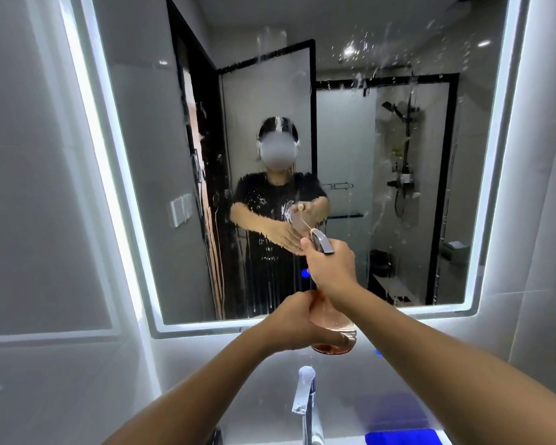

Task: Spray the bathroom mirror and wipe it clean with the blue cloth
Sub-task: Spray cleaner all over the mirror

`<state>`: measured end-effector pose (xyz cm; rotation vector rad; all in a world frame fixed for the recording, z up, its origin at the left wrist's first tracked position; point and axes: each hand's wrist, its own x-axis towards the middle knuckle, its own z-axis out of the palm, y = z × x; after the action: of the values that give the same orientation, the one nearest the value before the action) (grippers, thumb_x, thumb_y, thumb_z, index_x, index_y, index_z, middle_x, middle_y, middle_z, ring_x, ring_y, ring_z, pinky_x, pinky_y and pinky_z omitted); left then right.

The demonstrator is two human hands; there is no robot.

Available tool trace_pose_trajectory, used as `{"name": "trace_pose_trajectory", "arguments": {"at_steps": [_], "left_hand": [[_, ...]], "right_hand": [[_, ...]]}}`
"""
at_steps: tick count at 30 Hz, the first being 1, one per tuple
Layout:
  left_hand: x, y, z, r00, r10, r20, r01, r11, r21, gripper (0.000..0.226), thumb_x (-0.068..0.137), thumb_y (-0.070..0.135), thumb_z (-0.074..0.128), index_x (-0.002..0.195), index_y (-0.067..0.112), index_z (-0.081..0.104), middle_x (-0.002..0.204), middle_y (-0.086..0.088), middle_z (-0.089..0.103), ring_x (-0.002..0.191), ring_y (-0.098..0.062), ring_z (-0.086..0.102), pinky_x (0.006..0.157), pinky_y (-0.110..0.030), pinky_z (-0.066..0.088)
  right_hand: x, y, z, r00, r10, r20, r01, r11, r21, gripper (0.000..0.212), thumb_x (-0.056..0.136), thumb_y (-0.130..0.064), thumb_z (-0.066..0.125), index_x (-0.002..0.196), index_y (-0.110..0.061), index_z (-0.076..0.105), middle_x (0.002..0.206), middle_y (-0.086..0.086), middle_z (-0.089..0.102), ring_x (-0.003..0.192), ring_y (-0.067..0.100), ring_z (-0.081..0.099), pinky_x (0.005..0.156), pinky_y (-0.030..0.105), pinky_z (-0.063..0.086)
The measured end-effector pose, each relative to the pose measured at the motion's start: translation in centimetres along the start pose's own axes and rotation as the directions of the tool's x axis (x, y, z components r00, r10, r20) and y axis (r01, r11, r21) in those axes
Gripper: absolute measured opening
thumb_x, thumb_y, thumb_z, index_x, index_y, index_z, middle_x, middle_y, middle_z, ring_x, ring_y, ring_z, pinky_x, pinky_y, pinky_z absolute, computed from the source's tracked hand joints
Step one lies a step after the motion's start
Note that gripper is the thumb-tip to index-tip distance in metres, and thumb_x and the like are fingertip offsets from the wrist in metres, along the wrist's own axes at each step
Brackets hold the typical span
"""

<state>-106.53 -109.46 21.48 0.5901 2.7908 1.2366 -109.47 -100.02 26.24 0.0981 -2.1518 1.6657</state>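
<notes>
Spray bottle (333,322): we see a clear bottle of pinkish liquid held up in front of the mirror's lower edge; much of its neck and head is hidden behind the hands.
Right hand (329,268): closed around the bottle's top, at the grey trigger piece; we cannot make out the nozzle itself.
Left hand (294,322): wrapped around the bottle's lower body, fingers curled under its base.
Mirror (148,155): lit along its frame, its glass streaked with droplets and runs, thickest at upper right and down the centre.
Blue cloth (402,436): lying at the bottom edge, right of the tap, cut off by the frame.
Tap (305,403): chrome, directly below the hands, its base out of sight.
</notes>
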Motion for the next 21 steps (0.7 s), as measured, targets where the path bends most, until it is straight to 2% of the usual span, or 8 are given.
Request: {"name": "trace_pose_trajectory", "arguments": {"at_steps": [3, 7, 9, 12, 14, 17, 21], "left_hand": [[0.0, -0.2, 0.0, 1.000, -0.018, -0.006, 0.018, 1.000, 0.005, 0.066, 0.071, 0.033, 0.084, 0.127, 0.023, 0.050, 0.109, 0.010, 0.059, 0.099, -0.011, 0.060, 0.083, -0.021, 0.051], [-0.2, -0.4, 0.1, 0.999, -0.044, -0.005, 0.044, 0.998, 0.038, 0.071, 0.070, 0.038, 0.083, 0.130, 0.021, 0.049, 0.118, 0.005, 0.060, 0.106, -0.015, 0.060, 0.090, -0.028, 0.054], [-0.5, -0.4, 0.0, 0.999, -0.052, -0.008, 0.052, 0.998, 0.039, 0.071, 0.071, 0.037, 0.083, 0.130, 0.020, 0.048, 0.118, 0.005, 0.059, 0.106, -0.016, 0.059, 0.092, -0.029, 0.053], [-1.1, -0.5, -0.4, 0.998, -0.059, -0.017, 0.060, 0.998, 0.030, 0.069, 0.072, 0.034, 0.082, 0.130, 0.020, 0.047, 0.112, 0.008, 0.055, 0.101, -0.013, 0.057, 0.084, -0.022, 0.050], [-1.5, -0.8, -0.8, 0.998, -0.061, -0.029, 0.062, 0.998, 0.028, 0.067, 0.072, 0.034, 0.083, 0.128, 0.020, 0.048, 0.110, 0.009, 0.056, 0.098, -0.011, 0.057, 0.080, -0.019, 0.049], [-2.0, -1.2, -1.3, 0.997, -0.072, -0.042, 0.072, 0.997, 0.020, 0.068, 0.070, 0.035, 0.084, 0.127, 0.020, 0.049, 0.114, 0.006, 0.059, 0.102, -0.013, 0.059, 0.085, -0.024, 0.052], [-2.7, -1.7, -1.9, 0.996, -0.077, -0.055, 0.077, 0.997, -0.007, 0.067, 0.071, 0.031, 0.084, 0.128, 0.018, 0.050, 0.120, 0.001, 0.062, 0.106, -0.015, 0.061, 0.089, -0.027, 0.053]], "right_hand": [[-0.1, 0.0, 0.2, 1.000, 0.012, -0.006, -0.012, 1.000, 0.004, 0.022, 0.095, -0.032, 0.059, 0.082, -0.014, 0.063, 0.069, 0.000, 0.059, 0.061, 0.014, 0.054, 0.055, 0.027, 0.045], [-0.3, 0.0, 0.4, 0.998, 0.018, 0.062, -0.019, 1.000, 0.016, 0.022, 0.095, -0.032, 0.058, 0.088, -0.012, 0.065, 0.081, 0.008, 0.068, 0.076, 0.023, 0.065, 0.066, 0.032, 0.053], [-0.4, 0.0, 0.6, 0.995, 0.023, 0.092, -0.025, 1.000, 0.015, 0.023, 0.095, -0.031, 0.058, 0.094, -0.010, 0.067, 0.085, 0.008, 0.069, 0.078, 0.022, 0.064, 0.064, 0.028, 0.051], [-0.7, -0.3, 0.9, 0.993, 0.017, 0.120, -0.018, 1.000, 0.015, 0.018, 0.095, -0.029, 0.059, 0.090, -0.012, 0.063, 0.078, 0.003, 0.063, 0.067, 0.015, 0.054, 0.055, 0.023, 0.043], [-0.9, -0.4, 1.4, 0.991, 0.016, 0.133, -0.020, 0.999, 0.028, 0.014, 0.095, -0.027, 0.059, 0.089, -0.014, 0.061, 0.083, 0.007, 0.064, 0.070, 0.016, 0.053, 0.058, 0.026, 0.043], [-1.2, -0.6, 2.2, 0.990, 0.015, 0.139, -0.022, 0.999, 0.046, 0.013, 0.094, -0.027, 0.059, 0.093, -0.014, 0.063, 0.097, 0.014, 0.069, 0.078, 0.022, 0.060, 0.065, 0.031, 0.049], [-1.4, -0.8, 3.2, 0.989, 0.003, 0.145, -0.009, 0.999, 0.040, 0.025, 0.094, -0.030, 0.059, 0.089, -0.007, 0.066, 0.090, 0.017, 0.070, 0.071, 0.020, 0.058, 0.056, 0.028, 0.047]]}}
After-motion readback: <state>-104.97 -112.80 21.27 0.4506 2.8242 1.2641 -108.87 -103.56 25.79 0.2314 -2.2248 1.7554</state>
